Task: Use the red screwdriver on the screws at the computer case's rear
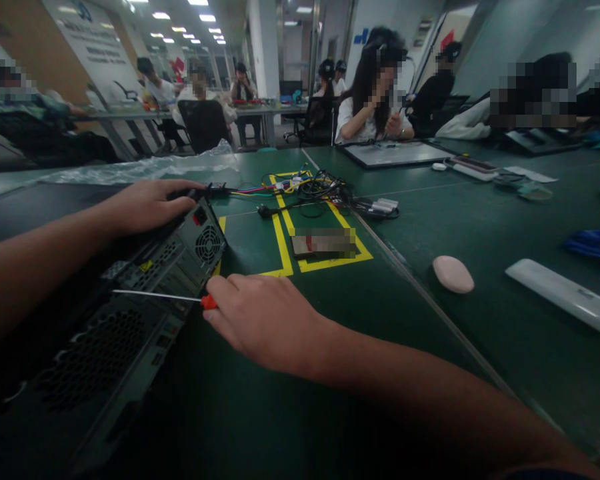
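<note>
A black computer case [145,300] lies on its side at the left of the green table [330,373], its rear panel with a fan grille [208,245] facing me. My left hand [147,203] rests on top of the case's far end, fingers curled over the edge beside a bundle of coloured wires [260,190]. My right hand [263,320] is closed on a screwdriver [180,297] with a red handle. Its thin metal shaft points left, with the tip against the rear panel.
A tangle of black cables [325,187] lies inside yellow tape markings [283,247]. A pink oval object [453,274] and a white bar [565,297] sit to the right. Clear plastic wrap [145,167] lies at the back left. Several people sit at tables beyond.
</note>
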A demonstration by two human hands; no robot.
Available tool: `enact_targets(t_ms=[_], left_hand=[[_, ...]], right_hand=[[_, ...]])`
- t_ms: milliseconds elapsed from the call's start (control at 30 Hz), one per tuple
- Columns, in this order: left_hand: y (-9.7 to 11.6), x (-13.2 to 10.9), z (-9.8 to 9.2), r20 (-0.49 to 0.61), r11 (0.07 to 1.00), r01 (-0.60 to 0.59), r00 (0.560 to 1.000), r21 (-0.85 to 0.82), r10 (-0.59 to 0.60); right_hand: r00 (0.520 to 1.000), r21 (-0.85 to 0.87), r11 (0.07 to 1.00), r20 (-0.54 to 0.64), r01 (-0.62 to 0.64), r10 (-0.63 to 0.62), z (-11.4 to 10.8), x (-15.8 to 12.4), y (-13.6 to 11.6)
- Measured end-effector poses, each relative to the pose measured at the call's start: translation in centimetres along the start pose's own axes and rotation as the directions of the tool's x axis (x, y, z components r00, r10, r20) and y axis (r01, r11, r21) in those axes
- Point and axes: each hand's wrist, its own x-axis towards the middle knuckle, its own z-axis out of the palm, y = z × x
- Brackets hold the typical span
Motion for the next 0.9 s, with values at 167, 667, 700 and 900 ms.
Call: enact_targets(t_ms=[167, 667, 700, 900], left_hand=[[0.1, 0.0, 0.0, -0.007, 1.0, 0.012, 1.0, -0.004, -0.012], [-0.1, 0.1, -0.1, 0.002, 1.0, -0.014, 1.0, 0.01, 0.014], [-0.1, 0.1, -0.1, 0.003, 1.0, -0.019, 1.0, 0.003, 0.019], [-0.2, 0.0, -0.2, -0.034, 0.998, -0.056, 0.998, -0.003, 0.056]], right_hand=[[0.998, 0.04, 0.998, 0.037, -0.046, 0.045, -0.3, 0.1, -0.4], [0.998, -0.067, 0.998, -0.062, -0.014, 0.01, -0.7, -0.5, -1.2], [0.998, -0.078, 0.997, -0.068, -0.015, 0.01, -0.8, -0.5, -1.3], [0.997, -0.114, 0.992, -0.07, -0.049, 0.042, -1.1, -0.5, -1.9]])
